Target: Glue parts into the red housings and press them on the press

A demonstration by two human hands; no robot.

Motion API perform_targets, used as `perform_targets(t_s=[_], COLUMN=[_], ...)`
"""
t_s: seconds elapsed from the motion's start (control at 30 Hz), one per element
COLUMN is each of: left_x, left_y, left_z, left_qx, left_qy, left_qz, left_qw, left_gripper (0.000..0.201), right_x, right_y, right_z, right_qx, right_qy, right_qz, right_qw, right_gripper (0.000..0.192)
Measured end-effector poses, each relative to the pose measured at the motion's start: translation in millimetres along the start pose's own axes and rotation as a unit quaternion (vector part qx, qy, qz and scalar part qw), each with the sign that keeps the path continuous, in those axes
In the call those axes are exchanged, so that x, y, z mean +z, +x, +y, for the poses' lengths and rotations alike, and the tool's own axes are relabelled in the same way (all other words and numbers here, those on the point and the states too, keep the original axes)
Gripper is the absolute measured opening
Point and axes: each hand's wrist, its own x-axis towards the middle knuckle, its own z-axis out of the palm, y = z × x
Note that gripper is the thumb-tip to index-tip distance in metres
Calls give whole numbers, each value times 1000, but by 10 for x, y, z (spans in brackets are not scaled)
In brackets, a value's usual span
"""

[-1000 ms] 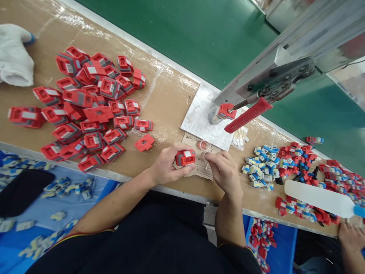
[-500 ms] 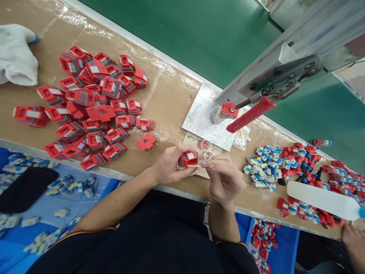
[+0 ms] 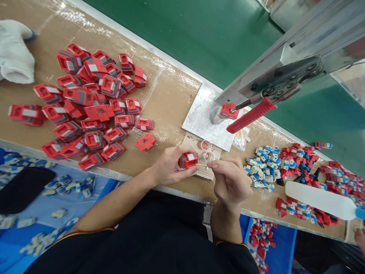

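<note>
My left hand [image 3: 172,165] is closed around a red and grey plastic housing [image 3: 188,160], its hollow side turned toward my right hand. My right hand [image 3: 231,177] pinches a thin cotton swab [image 3: 202,165] whose tip sits just off the housing's lower right corner. Whether the tip touches the housing, I cannot tell. Just beyond my fingers, two small clear cups, one with reddish contents [image 3: 205,145] and one paler cup [image 3: 208,155], stand on a piece of cardboard [image 3: 189,140].
A heap of red and grey housings [image 3: 94,102] lies left, near a white glove [image 3: 15,53]. A toggle clamp with a red handle [image 3: 251,115] presses a red part [image 3: 228,110]. Swabs [image 3: 241,137], small blue-white parts [image 3: 264,167] and a white bottle [image 3: 319,199] lie right.
My right hand has moved right and slightly down, drawing the swab away from the housing. My left hand keeps its hold almost unmoved. Another person's hand at the far right has shifted right.
</note>
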Motion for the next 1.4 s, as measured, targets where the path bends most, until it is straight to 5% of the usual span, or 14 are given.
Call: perform_targets(t_s=[0.2, 0.37, 0.57, 0.73, 0.8, 0.9, 1.4], left_x=[-1, -41, -59, 1, 17, 14, 8], left_y=[-9, -38, -72, -69, -65, -62, -85], left_z=[-13, -27, -33, -89, -95, -123, -160], left_qx=[-7, -39, -63, -50, -28, 7, 29], left_qy=[5, -21, -71, -30, -2, 43, 113], left_qz=[-1, 9, -6, 13, 7, 5, 28], left_qw=[1000, 999, 996, 998, 1000, 999, 993], left_gripper=[30, 33, 33, 33, 34, 36, 34], right_x=[-38, -197, -293, -229, -198, -148, -93], right_y=[5, -32, -127, -65, -26, 0, -235], right_z=[-64, 120, 330, 174, 65, -7, 397], right_qx=[-39, 22, 65, 66, 37, -6, 74], right_qy=[-40, 6, -75, -13, 13, 25, -146], right_qz=[-9, 114, -59, 82, 94, 58, -122], right_qw=[998, 993, 993, 994, 995, 998, 979], right_gripper=[30, 37, 14, 13, 17, 27, 13])
